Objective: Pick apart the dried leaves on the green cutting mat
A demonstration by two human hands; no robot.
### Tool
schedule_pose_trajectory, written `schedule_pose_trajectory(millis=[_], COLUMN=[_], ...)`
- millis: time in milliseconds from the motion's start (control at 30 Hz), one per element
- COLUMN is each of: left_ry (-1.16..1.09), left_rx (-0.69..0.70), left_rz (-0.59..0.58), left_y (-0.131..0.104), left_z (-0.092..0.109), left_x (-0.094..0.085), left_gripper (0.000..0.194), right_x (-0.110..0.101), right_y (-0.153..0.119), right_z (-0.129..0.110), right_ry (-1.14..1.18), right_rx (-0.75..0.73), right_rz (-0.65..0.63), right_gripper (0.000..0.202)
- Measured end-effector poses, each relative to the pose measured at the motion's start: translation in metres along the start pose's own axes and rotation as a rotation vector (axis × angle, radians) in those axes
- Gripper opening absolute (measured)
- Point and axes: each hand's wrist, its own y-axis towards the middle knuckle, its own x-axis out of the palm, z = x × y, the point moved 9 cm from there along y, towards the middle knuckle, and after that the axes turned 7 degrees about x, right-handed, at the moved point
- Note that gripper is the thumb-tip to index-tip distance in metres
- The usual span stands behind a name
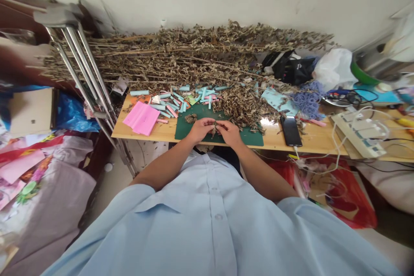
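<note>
A cluttered wooden counter (164,133) spans mid-frame; at center, near its front edge, left hand (201,130) and right hand (230,133) pinch a dried sprig (214,127) between their fingers above a green mat (181,128), bare along its left edge.

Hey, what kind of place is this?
Probably a room in a home, used as a makeshift workspace: dried plants piled along a wooden table, a crutch beside it, and a phone.

It looks like somebody's home here: crutches (101,114) by a table (274,140) crowded with dried herbs (168,67), smartphone (291,131) and power strip (358,136).
</note>
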Motion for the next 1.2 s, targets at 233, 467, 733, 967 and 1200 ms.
schedule_pose_trajectory(millis=[233,467,733,967,1200], left_ry=[0.17,0.152,0.18,0.12,0.168], left_rx=[0.043,0.053,0.078,0.068,0.055], left_rz=[-0.038,-0.009,-0.015,-0.004,0.011], left_y=[-0.003,-0.006,-0.007,-0.007,-0.01], left_z=[0.009,0.02,0.018,0.015,0.014], left_x=[0.003,0.004,0.002,0.0,0.002], left_gripper=[0.03,0.029,0.028,0.031,0.029], right_x=[-0.001,0.005,0.002,0.0,-0.002], right_y=[0.001,0.0,-0.003,-0.006,-0.008], right_z=[0.001,-0.007,-0.009,-0.011,-0.012], right_ry=[-0.003,0.002,-0.012,-0.003,-0.004], right_rx=[0.05,0.014,-0.021,-0.006,-0.019], right_rz=[-0.009,-0.016,0.001,-0.001,-0.004], right_gripper=[0.021,0.023,0.02,0.023,0.023])
